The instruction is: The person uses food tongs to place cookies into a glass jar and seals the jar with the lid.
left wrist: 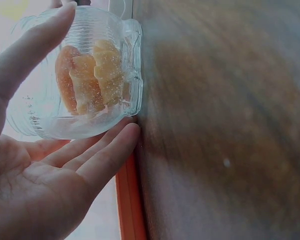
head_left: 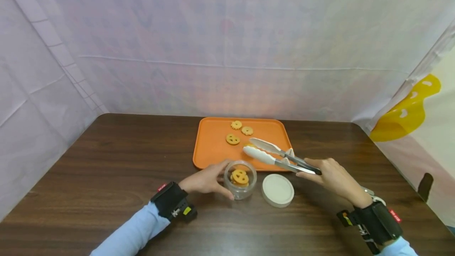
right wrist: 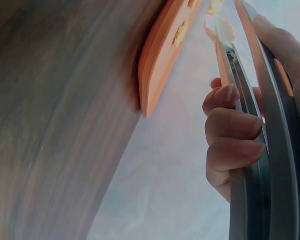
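On the table stands a clear glass jar [head_left: 240, 191] with several cookies [left wrist: 87, 75] inside. My left hand [head_left: 207, 179] holds it from the left, thumb on the near side and fingers behind. My right hand [head_left: 332, 177] grips metal tongs [head_left: 293, 164] with white tips. Their tips are spread apart over an orange tray [head_left: 209, 149]. Two scalloped cookies and a round cookie with holes [head_left: 232, 139] lie on the tray. Another cookie [head_left: 251, 145] shows partly behind the tong tips; whether they touch it I cannot tell.
A white round lid [head_left: 278, 190] lies right of the jar on the dark wooden table [head_left: 106, 169]. A small whitish thing [head_left: 289, 153] sits behind the tongs by the tray's right edge. Pale cloth [head_left: 227, 50] hangs behind the table.
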The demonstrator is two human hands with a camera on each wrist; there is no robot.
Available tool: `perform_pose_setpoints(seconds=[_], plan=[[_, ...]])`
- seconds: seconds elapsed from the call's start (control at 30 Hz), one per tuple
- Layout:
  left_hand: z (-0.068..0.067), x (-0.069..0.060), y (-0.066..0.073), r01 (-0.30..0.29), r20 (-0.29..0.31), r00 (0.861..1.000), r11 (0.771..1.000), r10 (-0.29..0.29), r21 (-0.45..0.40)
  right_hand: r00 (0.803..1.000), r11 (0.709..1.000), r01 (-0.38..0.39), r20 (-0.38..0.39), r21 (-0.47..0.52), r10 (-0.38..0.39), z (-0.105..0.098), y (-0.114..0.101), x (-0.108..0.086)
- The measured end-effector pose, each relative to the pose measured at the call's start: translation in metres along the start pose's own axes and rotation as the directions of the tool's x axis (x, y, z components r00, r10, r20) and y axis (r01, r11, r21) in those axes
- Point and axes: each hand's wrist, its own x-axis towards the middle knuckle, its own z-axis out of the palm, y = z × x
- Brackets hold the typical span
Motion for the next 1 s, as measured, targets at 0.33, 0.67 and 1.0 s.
perform_pose_setpoints(seconds=[0.33,0.67,1.0], plan=[[-0.001,0.0,-0.001,-0.016,0.002,1.0,1.0,0.016,0.004,0.999,0.997,0.002,-0.037,0.074,0.001,-0.014,0.0,-0.014],[-0.001,0.0,-0.001,-0.011,0.009,1.0,1.0,0.011,0.006,0.997,0.992,0.052,-0.059,0.113,-0.046,-0.022,-0.004,-0.024],[-0.001,0.0,0.0,-0.022,0.004,1.0,0.999,0.022,0.022,0.993,0.987,0.107,-0.063,0.117,-0.1,-0.029,-0.014,-0.03]])
